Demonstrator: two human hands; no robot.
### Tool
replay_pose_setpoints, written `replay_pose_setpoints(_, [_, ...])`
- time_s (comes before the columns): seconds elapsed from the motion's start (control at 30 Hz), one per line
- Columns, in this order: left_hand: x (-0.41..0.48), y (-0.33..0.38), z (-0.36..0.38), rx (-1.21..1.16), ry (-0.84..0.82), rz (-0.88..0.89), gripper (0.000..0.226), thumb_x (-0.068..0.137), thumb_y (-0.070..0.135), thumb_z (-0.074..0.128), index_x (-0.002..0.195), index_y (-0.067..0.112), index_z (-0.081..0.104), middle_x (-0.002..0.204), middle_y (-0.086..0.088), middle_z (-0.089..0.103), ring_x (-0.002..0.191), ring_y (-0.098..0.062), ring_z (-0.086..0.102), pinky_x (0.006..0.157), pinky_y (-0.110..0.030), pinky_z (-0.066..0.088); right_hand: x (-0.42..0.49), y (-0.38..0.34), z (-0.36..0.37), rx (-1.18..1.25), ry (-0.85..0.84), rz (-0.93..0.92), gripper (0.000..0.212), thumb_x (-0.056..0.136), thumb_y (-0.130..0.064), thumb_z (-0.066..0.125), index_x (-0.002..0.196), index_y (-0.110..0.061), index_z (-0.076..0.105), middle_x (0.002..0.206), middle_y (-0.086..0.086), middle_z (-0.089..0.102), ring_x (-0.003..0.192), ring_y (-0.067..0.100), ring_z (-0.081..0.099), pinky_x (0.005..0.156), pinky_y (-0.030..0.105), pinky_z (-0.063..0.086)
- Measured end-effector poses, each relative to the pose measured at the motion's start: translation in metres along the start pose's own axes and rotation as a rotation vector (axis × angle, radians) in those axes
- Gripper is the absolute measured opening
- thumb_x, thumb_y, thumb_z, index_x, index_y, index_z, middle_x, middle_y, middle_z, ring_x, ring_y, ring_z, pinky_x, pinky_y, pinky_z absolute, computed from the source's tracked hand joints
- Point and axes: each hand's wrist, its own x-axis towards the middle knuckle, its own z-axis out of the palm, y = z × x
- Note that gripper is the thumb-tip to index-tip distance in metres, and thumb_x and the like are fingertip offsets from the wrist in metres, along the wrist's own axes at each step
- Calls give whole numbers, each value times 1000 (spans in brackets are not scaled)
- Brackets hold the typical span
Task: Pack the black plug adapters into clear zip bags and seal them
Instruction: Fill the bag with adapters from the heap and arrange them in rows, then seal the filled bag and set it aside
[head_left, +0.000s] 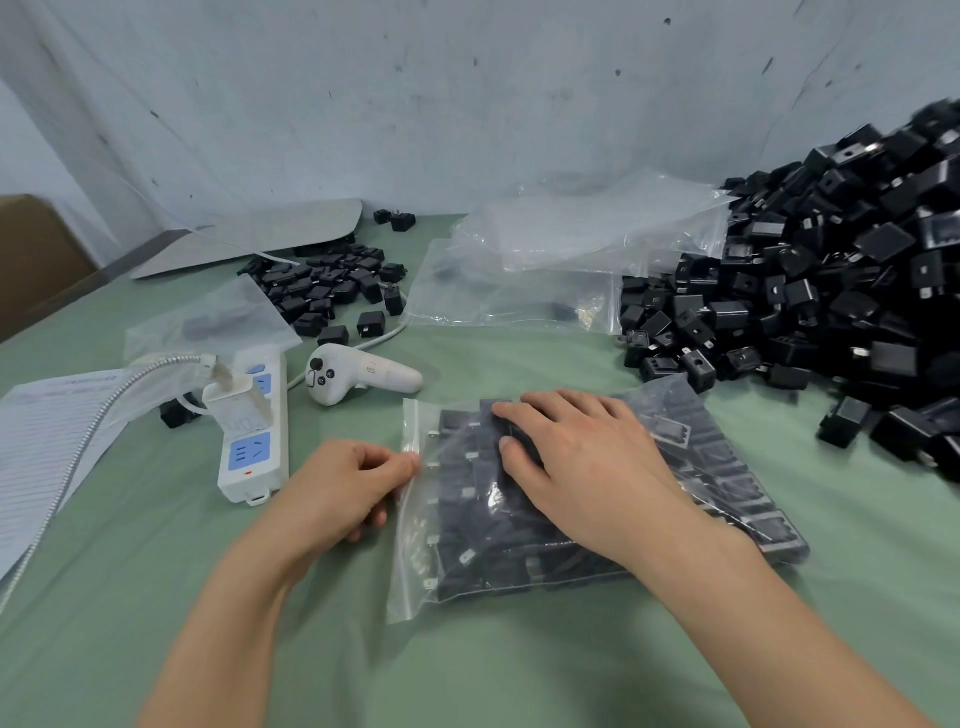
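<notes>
Two hands work one filled clear zip bag: the left hand pinches its zip edge. The right hand presses flat, fingers together, on the black plug adapters beneath them.

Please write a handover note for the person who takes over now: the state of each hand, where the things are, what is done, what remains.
Left hand pinches the zip edge of the clear plastic zip bag. Right hand lies flat on it, pressing.
The bag, full of black plug adapters, lies on the green cloth table. Large heap of loose black adapters at right, smaller heap at back left, empty clear bags behind.
Done: bag filled.
To do: finish the seal (closure unclear), pack the heaps.
</notes>
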Motion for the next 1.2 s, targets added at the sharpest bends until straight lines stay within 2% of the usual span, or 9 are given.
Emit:
replay_pose_setpoints(0.13, [-1,0,3,-20,31,20,44,93,45,64,79,4,68,49,0,54,39,-13,36,40,-16,31,0,0,0,-2,-1,-3,47,103,-49,24,148,-39,38,143,-14,50,133,18,42,109,36,28])
replay_pose_setpoints(0.33, [-8,-5,1,-10,-7,-10,38,90,50,64,80,14,73,49,-2,58,38,-15,37,40,-17,32,0,0,0,8,-1,-3,47,103,-48,25,147,-38,39,143,-14,51,133,17,43,109,36,29])
replay_pose_setpoints(0.53, [-10,-5,5,-34,24,8,37,92,43,65,81,8,71,48,0,56,39,-14,36,40,-17,32,-1,0,-1,10,-2,-8,48,103,-49,24,148,-39,38,144,-14,50,134,16,42,109,35,28])
replay_pose_setpoints(0.8, [-19,-5,6,-17,11,-12,41,93,45,63,80,7,70,47,-3,56,35,-14,35,37,-16,29,0,0,-1,5,-5,-8,47,103,-49,24,148,-39,38,146,-15,48,135,15,41,109,35,26])
replay_pose_setpoints(0.93, [-20,-4,7,-32,17,-8,36,93,43,63,76,12,71,48,0,55,37,-13,34,38,-17,30,0,0,-2,7,-2,-6,47,103,-49,24,148,-40,38,146,-15,48,135,14,40,109,34,25])
replay_pose_setpoints(1.07, [-22,-6,6,-50,33,-14,37,93,43,63,82,8,72,46,-2,56,34,-13,34,36,-16,30,-1,0,-2,6,-3,-8,48,103,-49,23,148,-40,37,146,-16,47,136,14,39,109,33,23])
replay_pose_setpoints(1.2, [-26,-8,6,-30,8,-27,42,92,46,63,78,7,70,46,-3,57,32,-13,35,36,-15,29,-1,0,-2,14,-2,-8,47,103,-49,24,148,-40,38,147,-16,47,136,14,40,109,33,23])
